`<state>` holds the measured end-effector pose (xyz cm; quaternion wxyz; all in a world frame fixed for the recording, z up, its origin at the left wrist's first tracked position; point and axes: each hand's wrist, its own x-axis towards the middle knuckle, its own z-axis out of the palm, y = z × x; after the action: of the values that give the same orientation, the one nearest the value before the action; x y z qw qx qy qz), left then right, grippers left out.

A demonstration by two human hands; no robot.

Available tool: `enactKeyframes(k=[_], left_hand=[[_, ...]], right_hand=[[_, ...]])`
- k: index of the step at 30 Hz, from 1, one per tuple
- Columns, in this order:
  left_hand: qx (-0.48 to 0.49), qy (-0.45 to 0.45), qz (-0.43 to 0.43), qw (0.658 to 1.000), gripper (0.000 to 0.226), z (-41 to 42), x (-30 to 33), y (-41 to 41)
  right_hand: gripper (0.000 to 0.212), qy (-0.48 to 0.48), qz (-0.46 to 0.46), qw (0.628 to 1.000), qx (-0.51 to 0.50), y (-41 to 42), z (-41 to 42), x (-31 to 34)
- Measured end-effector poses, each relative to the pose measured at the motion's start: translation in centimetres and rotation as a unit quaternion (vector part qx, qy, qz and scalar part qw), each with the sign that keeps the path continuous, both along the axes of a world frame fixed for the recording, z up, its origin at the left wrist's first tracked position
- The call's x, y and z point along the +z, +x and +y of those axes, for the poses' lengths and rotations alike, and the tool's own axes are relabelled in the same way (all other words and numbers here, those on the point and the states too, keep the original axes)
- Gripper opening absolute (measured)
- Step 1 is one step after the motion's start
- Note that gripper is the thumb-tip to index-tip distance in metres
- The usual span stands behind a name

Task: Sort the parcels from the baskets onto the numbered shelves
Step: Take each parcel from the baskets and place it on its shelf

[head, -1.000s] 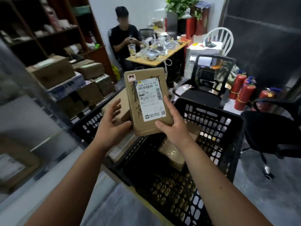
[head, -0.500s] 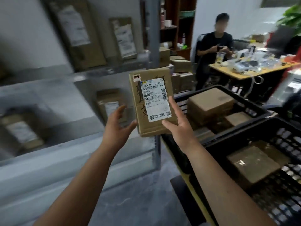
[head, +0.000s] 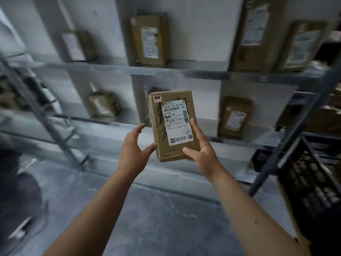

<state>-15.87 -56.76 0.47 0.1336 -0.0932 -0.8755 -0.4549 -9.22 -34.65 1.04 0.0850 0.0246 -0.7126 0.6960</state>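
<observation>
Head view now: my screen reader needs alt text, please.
Both hands, left hand and right hand, hold a labelled brown parcel upright before metal shelves where other parcels stand. A black basket sits at right.

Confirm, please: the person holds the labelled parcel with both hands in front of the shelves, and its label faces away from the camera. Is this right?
Not quite. In the head view the white label faces the camera. The rest stands: left hand and right hand hold the parcel before the shelves.
</observation>
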Motion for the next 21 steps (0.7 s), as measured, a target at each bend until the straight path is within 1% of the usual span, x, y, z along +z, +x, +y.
enactKeyframes(k=[3,8,11,14,21], left_hand=[[0.048,0.004,-0.004,0.999,0.078,-4.7,-0.4,0.0],[0.133,0.011,-0.007,0.991,0.075,-10.2,-0.6,-0.4],[0.179,0.02,-0.007,0.984,0.074,-13.0,-1.0,-1.4],[0.221,0.012,-0.006,0.975,0.076,-15.0,-0.8,-2.7],[0.312,-0.004,-0.018,0.95,0.08,-17.8,-0.8,-6.6]], right_hand=[[0.095,0.018,-0.003,0.998,0.057,-2.3,-4.2,0.1],[0.096,0.016,-0.002,0.991,0.135,-6.6,-9.8,-0.2],[0.088,-0.002,-0.004,0.984,0.18,-9.7,-12.6,-0.6],[0.081,-0.003,-0.001,0.976,0.218,-12.9,-14.8,-0.9],[0.085,-0.003,-0.011,0.956,0.293,-20.8,-18.1,-1.6]])
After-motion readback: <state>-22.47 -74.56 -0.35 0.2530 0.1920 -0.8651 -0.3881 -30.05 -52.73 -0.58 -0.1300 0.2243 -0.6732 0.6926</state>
